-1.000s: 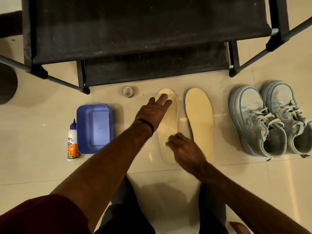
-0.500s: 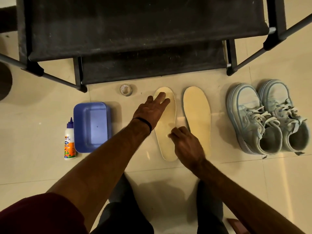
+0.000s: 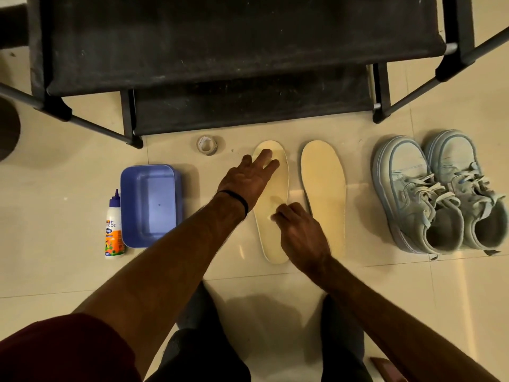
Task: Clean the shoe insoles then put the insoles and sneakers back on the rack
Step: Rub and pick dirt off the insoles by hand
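Since a second ago the right hand point(image 3: 298, 232) has slid up the left insole point(image 3: 271, 232), fingers curled at its middle; whether it pinches anything cannot be told. The left hand point(image 3: 248, 179) lies flat and spread on that insole's toe. One black rack point(image 3: 220, 51) stands behind. Two sneakers point(image 3: 438, 194) sit right of the second insole point(image 3: 325, 194), all on the floor. One blue tub point(image 3: 150, 205), one glue bottle point(image 3: 113, 227), one tape roll point(image 3: 206, 145).

A glue bottle point(image 3: 113, 226) beside a blue tub point(image 3: 150, 205); tape roll point(image 3: 206, 145) apart.
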